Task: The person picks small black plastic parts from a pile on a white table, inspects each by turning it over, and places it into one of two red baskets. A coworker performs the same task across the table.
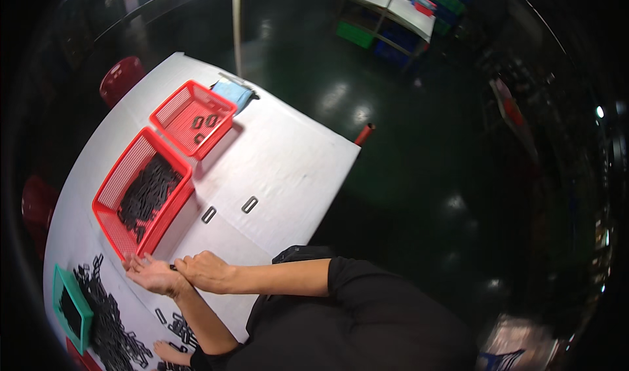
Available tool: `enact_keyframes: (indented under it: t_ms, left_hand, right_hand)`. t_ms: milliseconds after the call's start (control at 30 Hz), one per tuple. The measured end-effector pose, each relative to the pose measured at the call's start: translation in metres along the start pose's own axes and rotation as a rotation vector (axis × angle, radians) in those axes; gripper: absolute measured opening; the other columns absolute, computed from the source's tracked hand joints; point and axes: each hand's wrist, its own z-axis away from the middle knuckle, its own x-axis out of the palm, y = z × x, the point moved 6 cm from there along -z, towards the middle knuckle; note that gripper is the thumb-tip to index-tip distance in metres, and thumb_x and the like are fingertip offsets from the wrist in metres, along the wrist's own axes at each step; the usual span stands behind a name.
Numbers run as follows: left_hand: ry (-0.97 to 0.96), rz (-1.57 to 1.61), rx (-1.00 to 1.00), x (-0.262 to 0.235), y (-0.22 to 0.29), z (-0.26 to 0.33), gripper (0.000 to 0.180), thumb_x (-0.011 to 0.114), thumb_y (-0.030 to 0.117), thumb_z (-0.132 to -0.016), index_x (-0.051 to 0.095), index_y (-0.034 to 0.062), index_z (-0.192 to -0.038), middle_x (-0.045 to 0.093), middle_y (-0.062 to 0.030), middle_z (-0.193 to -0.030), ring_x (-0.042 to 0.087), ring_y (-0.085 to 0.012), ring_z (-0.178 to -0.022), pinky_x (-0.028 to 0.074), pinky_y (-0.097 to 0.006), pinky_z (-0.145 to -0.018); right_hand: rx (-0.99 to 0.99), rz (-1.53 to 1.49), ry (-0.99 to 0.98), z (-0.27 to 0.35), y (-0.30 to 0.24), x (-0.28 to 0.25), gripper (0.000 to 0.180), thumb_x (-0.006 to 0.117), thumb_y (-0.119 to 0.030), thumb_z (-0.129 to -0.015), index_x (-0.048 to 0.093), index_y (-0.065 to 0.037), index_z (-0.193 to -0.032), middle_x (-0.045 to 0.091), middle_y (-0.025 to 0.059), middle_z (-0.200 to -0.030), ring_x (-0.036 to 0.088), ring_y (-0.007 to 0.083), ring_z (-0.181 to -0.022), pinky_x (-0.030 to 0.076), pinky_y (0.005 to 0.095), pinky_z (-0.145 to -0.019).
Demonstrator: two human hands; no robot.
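Note:
My left hand [156,277] is turned palm up above the white table, its fingers spread and holding nothing. At its wrist, the curled fingers of my right hand [206,271] press against it. A small dark thing [173,267] shows by the right fingertips; its kind is too small to make out. Just beyond my hands is a red slatted basket [171,219], partly filled with black elongated pieces [151,191]. Two flat black oblong rings lie apart on the table: a nearer ring [209,214] and a farther ring [249,204].
A smaller red basket [217,142] holds several rings; a light-blue packet [232,93] sits behind it. At left, a green basket [84,305] stands by a heap of black pieces [111,325]. Another hand [171,352], apparently a co-worker's, is near loose rings. Red stools flank the table.

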Motion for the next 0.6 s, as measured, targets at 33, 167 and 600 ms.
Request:
enact_keyframes:
  t_ms: [33, 167, 600]
  left_hand:
    - [0.0, -0.031, -0.019, 0.002, -0.003, 0.001, 0.039, 0.035, 0.04, -0.091, 0.042, 0.009, -0.115, 0.043, -0.0087, -0.123, 0.03, -0.0212, -0.122, 0.013, -0.044, -0.104]
    - [0.069, -0.064, -0.185, 0.013, -0.006, 0.014, 0.043, 0.035, 0.041, -0.09, 0.04, 0.0075, -0.117, 0.038, -0.0102, -0.127, 0.025, -0.0239, -0.127, 0.012, -0.047, -0.104]
    - [0.104, -0.054, -0.44, -0.004, -0.051, 0.009, 0.063, 0.036, 0.043, -0.088, 0.021, 0.0051, -0.136, 0.026, -0.0134, -0.14, 0.01, -0.0322, -0.135, 0.008, -0.053, -0.106]
  right_hand:
    - [0.024, 0.001, -0.029, 0.0, 0.003, 0.001, 0.013, 0.049, -0.01, -0.077, 0.047, 0.0, -0.084, 0.059, 0.0161, -0.069, 0.062, 0.0308, -0.059, 0.048, 0.0395, -0.051]
    - [0.025, -0.022, 0.021, 0.0, 0.011, 0.008, 0.015, 0.05, -0.011, -0.077, 0.047, 0.001, -0.085, 0.06, 0.016, -0.069, 0.061, 0.0318, -0.059, 0.047, 0.0415, -0.051]
    - [-0.005, 0.012, 0.12, 0.007, 0.026, -0.004, 0.011, 0.049, -0.01, -0.077, 0.047, 0.0, -0.082, 0.058, 0.0141, -0.067, 0.06, 0.0299, -0.057, 0.047, 0.0393, -0.049]
